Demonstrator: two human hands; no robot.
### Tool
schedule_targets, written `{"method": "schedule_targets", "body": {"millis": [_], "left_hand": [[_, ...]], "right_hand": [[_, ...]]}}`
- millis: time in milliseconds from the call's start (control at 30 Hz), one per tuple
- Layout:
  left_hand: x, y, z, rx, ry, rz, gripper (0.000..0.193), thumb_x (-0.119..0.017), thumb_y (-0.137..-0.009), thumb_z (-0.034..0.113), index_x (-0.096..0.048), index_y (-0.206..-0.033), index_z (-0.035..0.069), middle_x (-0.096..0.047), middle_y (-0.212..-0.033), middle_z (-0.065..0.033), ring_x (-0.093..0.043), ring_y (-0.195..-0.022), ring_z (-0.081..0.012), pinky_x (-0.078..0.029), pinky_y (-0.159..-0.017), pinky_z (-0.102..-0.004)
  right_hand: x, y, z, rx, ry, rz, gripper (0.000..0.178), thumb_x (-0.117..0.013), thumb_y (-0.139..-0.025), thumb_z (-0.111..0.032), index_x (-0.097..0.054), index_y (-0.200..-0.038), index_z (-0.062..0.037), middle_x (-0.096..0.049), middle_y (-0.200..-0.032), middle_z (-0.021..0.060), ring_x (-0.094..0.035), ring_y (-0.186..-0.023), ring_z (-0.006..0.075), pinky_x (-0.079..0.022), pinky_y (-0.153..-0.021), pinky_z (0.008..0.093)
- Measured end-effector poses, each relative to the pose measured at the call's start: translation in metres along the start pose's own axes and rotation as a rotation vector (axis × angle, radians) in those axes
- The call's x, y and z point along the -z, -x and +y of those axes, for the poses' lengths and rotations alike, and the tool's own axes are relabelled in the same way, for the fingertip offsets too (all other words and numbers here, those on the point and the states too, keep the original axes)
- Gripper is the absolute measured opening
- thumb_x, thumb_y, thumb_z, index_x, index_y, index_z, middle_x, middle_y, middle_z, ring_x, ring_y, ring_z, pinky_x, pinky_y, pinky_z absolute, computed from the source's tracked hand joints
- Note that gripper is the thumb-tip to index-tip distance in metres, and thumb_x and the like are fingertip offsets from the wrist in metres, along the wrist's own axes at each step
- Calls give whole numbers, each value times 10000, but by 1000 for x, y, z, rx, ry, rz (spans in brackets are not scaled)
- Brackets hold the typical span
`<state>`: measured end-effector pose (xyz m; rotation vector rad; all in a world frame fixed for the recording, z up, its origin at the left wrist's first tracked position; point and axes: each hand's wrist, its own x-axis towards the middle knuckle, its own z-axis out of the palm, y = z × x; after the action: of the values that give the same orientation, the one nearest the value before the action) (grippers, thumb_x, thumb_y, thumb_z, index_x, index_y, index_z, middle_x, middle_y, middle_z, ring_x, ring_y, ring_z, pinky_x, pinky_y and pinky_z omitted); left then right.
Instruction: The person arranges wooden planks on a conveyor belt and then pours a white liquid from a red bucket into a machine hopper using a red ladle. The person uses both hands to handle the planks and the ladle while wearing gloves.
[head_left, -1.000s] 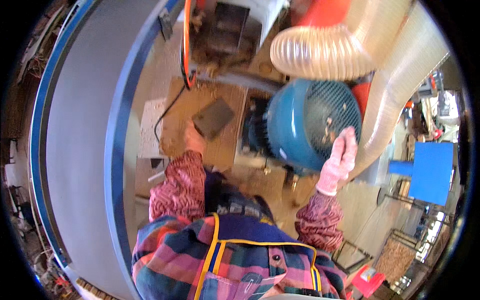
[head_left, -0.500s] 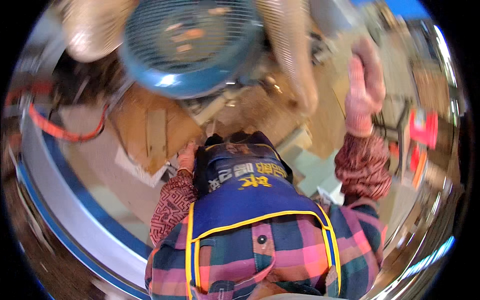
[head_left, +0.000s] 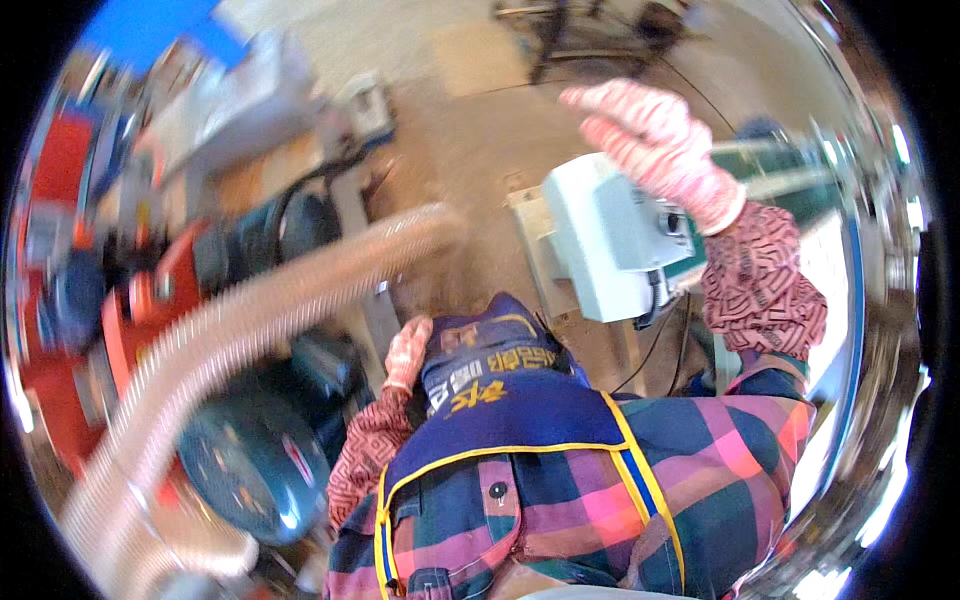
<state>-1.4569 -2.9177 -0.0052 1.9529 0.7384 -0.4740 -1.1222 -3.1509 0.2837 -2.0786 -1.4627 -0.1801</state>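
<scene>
My right hand (head_left: 655, 145), in a pink-and-white knitted glove, is held out at the upper right with its fingers stretched and nothing in them. Under its wrist, from my view, stands a pale grey machine box (head_left: 590, 245) with a dark knob on its side; I cannot tell whether the glove touches it. My left hand (head_left: 408, 355), gloved alike, hangs low beside my navy apron (head_left: 500, 400). Its fingers look stretched out, with nothing seen in them. Closest to that hand is a ribbed clear hose (head_left: 290, 275).
On the left are a red machine (head_left: 165, 290) and a round dark-blue machine housing (head_left: 250, 460). A cluttered bench (head_left: 260, 185) stands at the upper left, and a dark metal frame (head_left: 570, 35) farther ahead. Cables run across the brown floor (head_left: 440, 165) by the grey box.
My view has swung to the right. The blue round machine and hoses now lie at my left, and the grey box has come into view below my right hand. Both hands stay empty.
</scene>
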Motion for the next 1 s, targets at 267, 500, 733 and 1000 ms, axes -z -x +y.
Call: {"method": "schedule_targets", "body": {"millis": [267,500,733,1000], "left_hand": [[-26,-152,132,-225,-595,-267,520,-471,-925,515,-667,-1108,70,-650,-1044,-265,-592,-1032,-452,-458,-885,-473],[-48,-287,193,-237,-318,-542,466,-564,-886,468,-690,-1049,50,-709,-877,-78,-642,-789,-181,-486,-742,-343],[-38,-293,207,-798,-759,-612,421,-501,-925,432,-679,-947,51,-691,-884,-156,-654,-788,-279,-497,-744,-385],[-63,-260,311,-648,-1026,-875,427,-443,-950,421,-588,-1269,177,-624,-1192,-192,-588,-1111,-387,-461,-947,-440]], "right_hand": [[61,141,38,-469,372,-13,411,-639,-849,-333,-626,-1191,-105,-649,-1085,119,-631,-971,327,-513,-819,438],[51,177,-36,-986,405,232,504,-581,-893,-443,-587,-1267,-105,-638,-1153,156,-626,-997,355,-502,-877,440],[57,202,-70,-1167,356,351,429,-581,-909,-415,-604,-1250,-156,-655,-1108,125,-631,-977,346,-516,-828,449],[92,198,-36,-1205,485,426,332,-679,-839,-278,-653,-1147,-155,-684,-986,96,-657,-899,329,-541,-760,429]]}}
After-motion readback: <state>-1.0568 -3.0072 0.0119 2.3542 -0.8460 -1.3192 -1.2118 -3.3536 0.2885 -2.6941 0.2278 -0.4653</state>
